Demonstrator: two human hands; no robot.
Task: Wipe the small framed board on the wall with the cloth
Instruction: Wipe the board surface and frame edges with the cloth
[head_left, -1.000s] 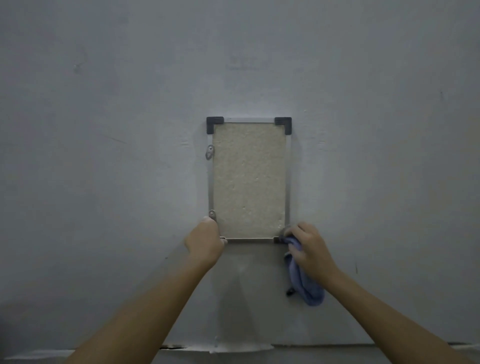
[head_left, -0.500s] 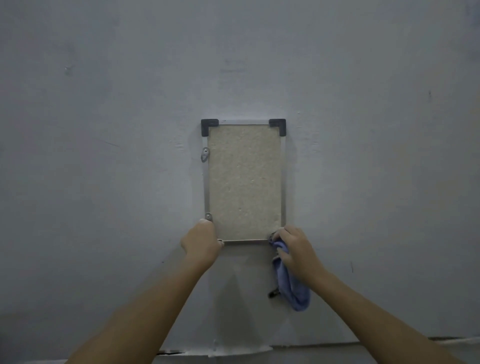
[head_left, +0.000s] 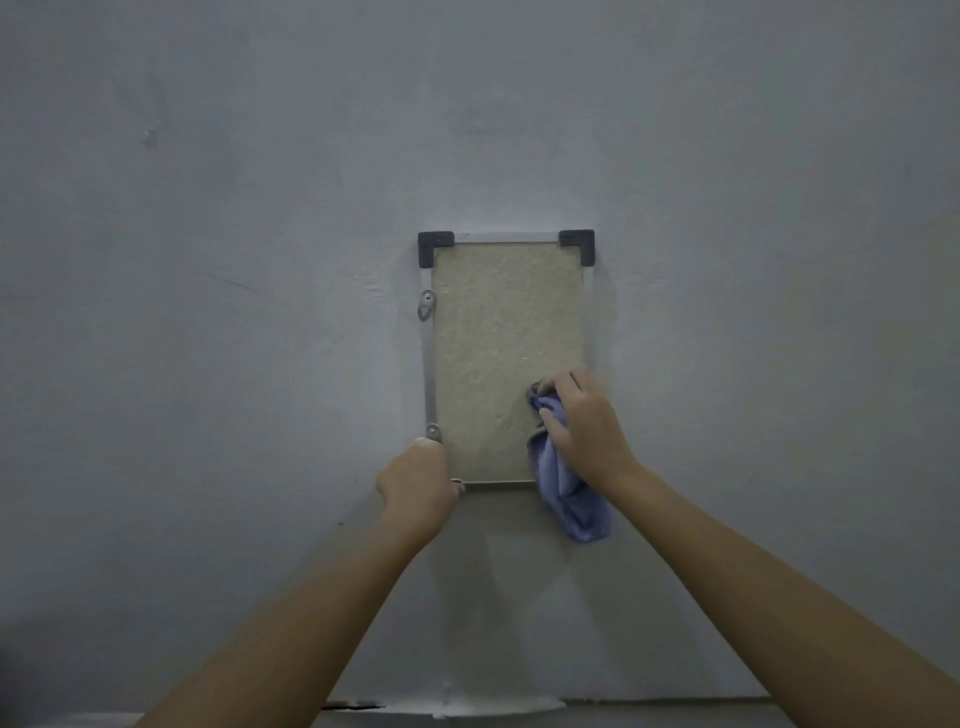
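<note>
The small framed board (head_left: 498, 353) hangs upright on a plain grey wall (head_left: 208, 364), straight ahead of me. My left hand (head_left: 418, 488) grips its lower left corner, with the fingers curled round the frame to steady it. My right hand (head_left: 582, 421) is closed on a bunched blue cloth (head_left: 566, 488) and presses it against the lower right of the board's rough beige face. The cloth's loose tail dangles past the bottom edge. If I rub hard sideways, the board may swing or slip off its fixing, since my left hand seems to be its only brace. The rough face could also snag the cloth. My hands cover both lower corners of the frame. How the board is fixed to the wall is hidden. My left fingertips are out of sight, so that grip is probably firm, but I cannot be sure. In this dim light I cannot make out any dust on the board.
</note>
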